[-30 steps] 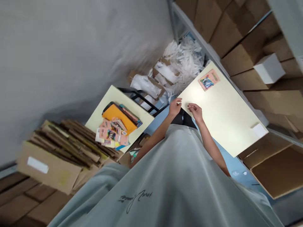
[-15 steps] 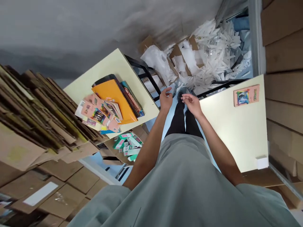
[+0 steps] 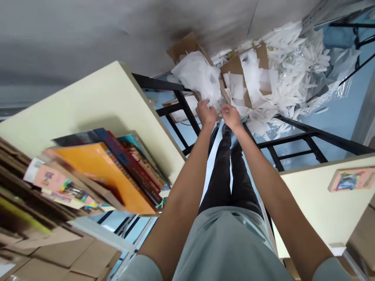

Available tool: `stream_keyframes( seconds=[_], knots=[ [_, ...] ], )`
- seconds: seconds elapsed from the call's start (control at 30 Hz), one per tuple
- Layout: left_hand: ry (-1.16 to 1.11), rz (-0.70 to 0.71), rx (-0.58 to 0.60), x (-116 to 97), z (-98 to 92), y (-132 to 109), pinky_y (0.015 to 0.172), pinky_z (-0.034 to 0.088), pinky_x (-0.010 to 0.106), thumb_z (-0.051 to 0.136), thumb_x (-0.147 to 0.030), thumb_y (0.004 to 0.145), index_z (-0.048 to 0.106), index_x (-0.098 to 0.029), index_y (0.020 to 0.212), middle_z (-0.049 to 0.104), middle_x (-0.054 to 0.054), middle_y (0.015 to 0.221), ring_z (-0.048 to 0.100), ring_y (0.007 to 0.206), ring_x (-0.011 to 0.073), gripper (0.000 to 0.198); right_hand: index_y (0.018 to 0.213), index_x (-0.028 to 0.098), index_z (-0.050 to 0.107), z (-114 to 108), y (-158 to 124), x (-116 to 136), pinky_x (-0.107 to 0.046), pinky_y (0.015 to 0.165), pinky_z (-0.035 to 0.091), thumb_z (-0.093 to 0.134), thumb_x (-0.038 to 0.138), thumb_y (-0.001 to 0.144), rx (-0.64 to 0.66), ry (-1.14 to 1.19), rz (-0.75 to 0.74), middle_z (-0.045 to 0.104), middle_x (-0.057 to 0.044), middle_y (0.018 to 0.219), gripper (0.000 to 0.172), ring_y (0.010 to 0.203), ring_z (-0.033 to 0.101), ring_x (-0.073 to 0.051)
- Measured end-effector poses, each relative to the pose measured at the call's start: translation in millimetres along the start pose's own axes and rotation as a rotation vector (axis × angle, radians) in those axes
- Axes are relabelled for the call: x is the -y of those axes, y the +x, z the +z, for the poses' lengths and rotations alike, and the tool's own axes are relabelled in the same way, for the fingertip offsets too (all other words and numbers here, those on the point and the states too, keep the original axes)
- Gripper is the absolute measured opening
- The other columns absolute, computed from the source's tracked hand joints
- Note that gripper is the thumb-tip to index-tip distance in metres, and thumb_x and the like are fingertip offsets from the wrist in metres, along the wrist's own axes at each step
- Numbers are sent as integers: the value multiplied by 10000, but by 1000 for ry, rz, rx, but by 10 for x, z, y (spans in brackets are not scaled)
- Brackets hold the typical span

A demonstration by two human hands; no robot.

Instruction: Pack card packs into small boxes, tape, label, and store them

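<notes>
Though close, sheeting [image 3: 200,74] beyond left grip [image 3: 206,114].

Sheets [image 3: 197,74] lie in a carton [image 3: 183,47] ahead (books [image 3: 129,168] on left table [image 3: 102,95]).

Gry-grn tee [image 3: 231,248] w/ short slvs [image 3: 142,269], blk trousers [image 3: 216,189], bare forearms [image 3: 189,169] & bare fingers [image 3: 202,104].

Two pale cream rectangular worktops [image 3: 117,89] [image 3: 316,210], at least two open brown cardboard boxes [image 3: 234,70], one orange-covered book [image 3: 96,160] and, on the right-hand worktop, one flat pink rectangular packet [image 3: 353,179] are counted.
</notes>
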State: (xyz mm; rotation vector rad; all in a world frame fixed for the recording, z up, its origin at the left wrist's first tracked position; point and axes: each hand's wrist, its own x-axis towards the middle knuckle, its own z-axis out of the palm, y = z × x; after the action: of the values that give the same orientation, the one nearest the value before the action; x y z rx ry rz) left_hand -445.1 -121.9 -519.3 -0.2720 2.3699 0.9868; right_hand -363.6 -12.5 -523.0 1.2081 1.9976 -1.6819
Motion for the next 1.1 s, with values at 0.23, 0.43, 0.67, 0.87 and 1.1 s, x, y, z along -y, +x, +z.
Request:
stream_keyframes(
  seconds=[0.23,0.43,0.67,0.87,1.1],
  knots=[
    [-150,-101,-282,-243,-153,-381,1345,518,426,713,-125,1016,804,-207,1121,863,105,1272,786,1367,291,161,1439,200,756,157,107,-38,-499,1162,673,775,643,1062,-19,59,-45,886,-145,1251,582,1173,856,-318],
    [-180,39,-310,-358,-312,-845,1308,534,402,732,-168,1065,721,-219,1134,828,82,1240,792,1294,256,86,1622,266,641,229,49,85,-425,1093,684,736,804,1044,81,205,-82,856,-125,1296,795,1082,844,-257],
    [-131,144,-296,-283,-504,-1216,1425,428,454,700,-268,1098,678,-223,1474,735,148,1559,651,1575,301,380,1094,231,800,193,68,351,-422,1063,685,756,796,1027,53,216,42,843,-73,1033,570,1118,834,-268],
    [-66,295,-93,-286,-521,-1321,1432,436,503,588,-298,1143,595,-241,1681,603,178,1758,547,1690,326,541,984,225,783,-153,-450,873,-398,935,702,756,833,1016,237,319,172,799,-43,958,609,1020,810,-255],
    [118,499,168,-508,-638,-1756,1319,575,505,533,-116,1083,807,-274,1438,684,103,1705,651,1573,331,476,982,260,761,-433,-996,1032,-360,872,676,877,753,906,41,501,99,768,-11,901,512,975,751,-236]
  ],
)
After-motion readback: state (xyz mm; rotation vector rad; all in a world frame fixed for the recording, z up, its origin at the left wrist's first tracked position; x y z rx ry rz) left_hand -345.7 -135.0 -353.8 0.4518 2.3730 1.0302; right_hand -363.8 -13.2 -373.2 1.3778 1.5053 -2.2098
